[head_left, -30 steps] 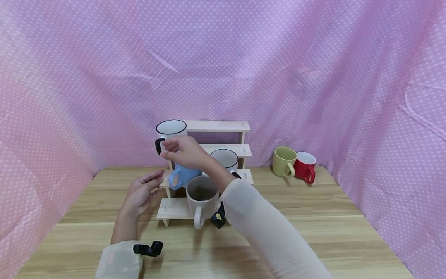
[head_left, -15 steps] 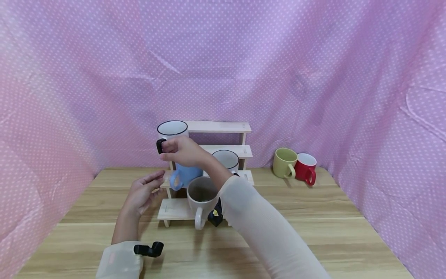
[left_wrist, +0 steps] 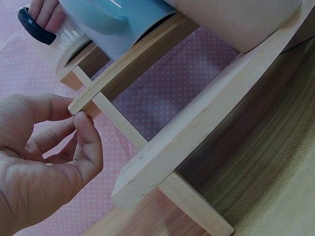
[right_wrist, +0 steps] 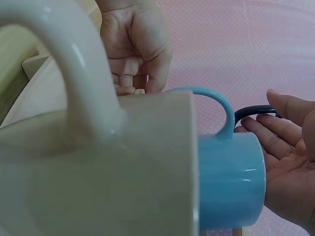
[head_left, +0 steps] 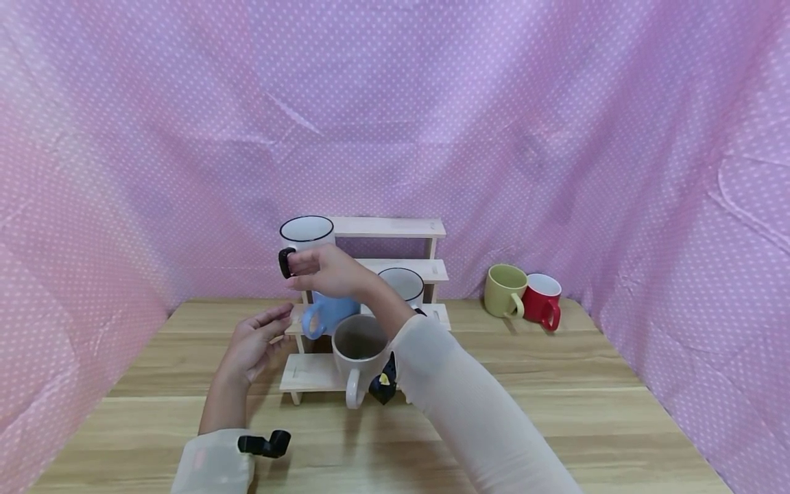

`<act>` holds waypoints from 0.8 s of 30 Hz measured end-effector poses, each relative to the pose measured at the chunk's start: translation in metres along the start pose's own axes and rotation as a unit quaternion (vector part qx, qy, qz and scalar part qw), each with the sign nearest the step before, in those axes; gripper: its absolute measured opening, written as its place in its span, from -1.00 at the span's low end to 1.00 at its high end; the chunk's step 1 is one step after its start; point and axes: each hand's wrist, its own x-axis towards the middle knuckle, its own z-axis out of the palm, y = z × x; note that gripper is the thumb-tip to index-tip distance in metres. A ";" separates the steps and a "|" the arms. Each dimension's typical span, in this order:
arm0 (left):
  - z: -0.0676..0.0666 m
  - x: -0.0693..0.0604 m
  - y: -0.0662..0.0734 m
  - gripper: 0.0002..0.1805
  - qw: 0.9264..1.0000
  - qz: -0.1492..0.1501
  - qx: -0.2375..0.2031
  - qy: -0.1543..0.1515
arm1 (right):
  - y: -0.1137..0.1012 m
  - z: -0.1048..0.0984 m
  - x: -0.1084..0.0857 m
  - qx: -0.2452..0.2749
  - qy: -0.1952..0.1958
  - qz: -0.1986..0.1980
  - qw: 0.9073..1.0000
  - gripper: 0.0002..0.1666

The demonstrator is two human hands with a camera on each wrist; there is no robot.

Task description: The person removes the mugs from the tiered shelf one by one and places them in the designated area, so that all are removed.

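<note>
My left hand (head_left: 249, 343) pinches the left end of the second board of a stepped wooden shelf (left_wrist: 157, 147) between thumb and fingertips. Across the shelf, my right hand (head_left: 330, 271) has its fingers in the black handle of a white mug with a black rim (head_left: 306, 230), at the left of the third step. The thumb lies beside that handle. Below the right hand a light blue mug (head_left: 333, 312) stands on the second step. A grey-white mug (head_left: 361, 343) sits on the lowest step. The right forearm partly hides another black-rimmed white mug (head_left: 402, 281).
A yellow-green mug (head_left: 505, 291) and a red mug (head_left: 541, 302) stand side by side at the table's back right. The wooden table (head_left: 524, 398) is backed by a pink dotted cloth (head_left: 395, 123). Black camera mounts (head_left: 265, 444) sit on both sleeves.
The whole head view shifts slightly downward. Both hands and the mugs keep nearly the same places on the shelf.
</note>
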 end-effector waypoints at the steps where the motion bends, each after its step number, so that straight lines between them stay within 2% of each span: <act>1: 0.000 0.000 0.000 -0.43 1.000 0.000 0.002 0.000 | 0.000 0.000 0.000 0.002 -0.001 0.001 1.000 -0.49; 8: 0.000 0.000 0.000 -0.43 1.000 0.002 0.010 -0.003 | -0.001 -0.004 0.001 -0.008 -0.010 0.009 1.000 -0.46; 13: 0.001 0.000 0.001 -0.45 1.000 0.001 0.010 0.000 | -0.001 -0.007 0.005 -0.012 -0.030 0.006 0.999 -0.43; 20: 0.002 -0.001 0.001 -0.40 1.000 0.001 0.008 0.002 | 0.004 -0.012 0.008 0.050 -0.086 0.023 0.995 -0.28; 24: 0.002 -0.001 0.001 -0.41 1.000 0.002 0.005 0.003 | 0.004 -0.011 0.008 0.064 -0.094 0.028 0.993 -0.26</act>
